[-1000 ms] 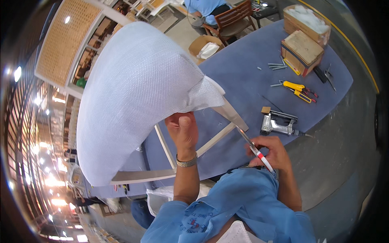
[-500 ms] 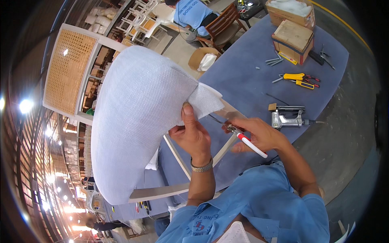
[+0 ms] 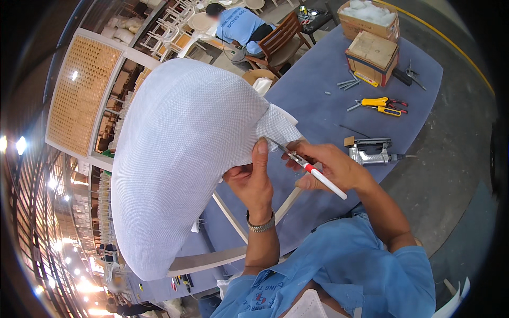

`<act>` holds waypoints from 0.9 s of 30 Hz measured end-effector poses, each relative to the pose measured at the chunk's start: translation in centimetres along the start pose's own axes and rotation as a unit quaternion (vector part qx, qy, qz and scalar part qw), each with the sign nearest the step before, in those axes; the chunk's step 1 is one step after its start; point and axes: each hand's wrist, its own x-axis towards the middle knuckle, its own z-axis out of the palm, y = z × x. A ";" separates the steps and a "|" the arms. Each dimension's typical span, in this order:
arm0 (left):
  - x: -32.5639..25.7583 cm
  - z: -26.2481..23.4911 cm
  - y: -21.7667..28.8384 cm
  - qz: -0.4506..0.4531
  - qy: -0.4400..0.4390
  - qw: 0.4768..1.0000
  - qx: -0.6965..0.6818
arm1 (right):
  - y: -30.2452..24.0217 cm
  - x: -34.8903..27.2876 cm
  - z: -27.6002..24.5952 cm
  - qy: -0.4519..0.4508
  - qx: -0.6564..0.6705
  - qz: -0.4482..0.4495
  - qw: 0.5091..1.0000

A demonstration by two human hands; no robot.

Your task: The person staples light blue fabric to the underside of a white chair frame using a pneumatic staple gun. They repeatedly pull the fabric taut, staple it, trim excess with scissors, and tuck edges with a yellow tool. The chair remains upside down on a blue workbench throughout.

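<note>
A curved chair back (image 3: 185, 153) covered in pale grey-white woven fabric fills the middle left, its wooden frame (image 3: 209, 259) showing below. My left hand (image 3: 252, 180) pinches the fabric at the inner edge, thumb on top and fingers partly hidden behind. In my right hand (image 3: 334, 167) is a pair of scissors (image 3: 321, 179) with red and white handles. Their blade points left and lies against a loose fabric flap (image 3: 277, 125) just beyond my left thumb. Part of the right fingers is hidden behind the scissors and the fabric.
A blue-covered table (image 3: 313, 116) carries a staple gun (image 3: 371, 153), yellow-handled pliers (image 3: 375, 102), a yellow cutter (image 3: 366, 79), metal rods (image 3: 348, 84) and a carton (image 3: 373, 55). Another person (image 3: 243, 29) sits at the back near a wooden chair (image 3: 283, 42). Left stands a cane panel (image 3: 82, 93).
The scissors have moved up and left, so their blade now lies on the flap beside my left thumb. My left hand still pinches the fabric; the view has shifted slightly.
</note>
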 end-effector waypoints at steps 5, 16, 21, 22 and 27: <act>0.1 -0.4 0.0 -0.002 -0.008 1.000 -0.009 | -0.3 0.5 0.0 0.015 -0.017 -0.009 1.000; 0.0 -1.1 -0.3 -0.010 -0.023 1.000 -0.016 | 0.2 0.4 0.8 0.086 -0.052 -0.031 0.994; 0.0 -0.9 -0.7 -0.014 -0.011 0.999 -0.037 | 0.2 0.5 0.3 0.078 -0.110 -0.044 0.990; 0.0 -1.1 -0.9 -0.003 -0.025 0.999 -0.037 | 0.4 0.5 0.3 0.078 -0.123 -0.043 0.988; 0.1 -1.3 -2.3 0.015 -0.034 0.996 -0.077 | 1.5 0.2 -0.3 0.080 -0.128 -0.049 0.987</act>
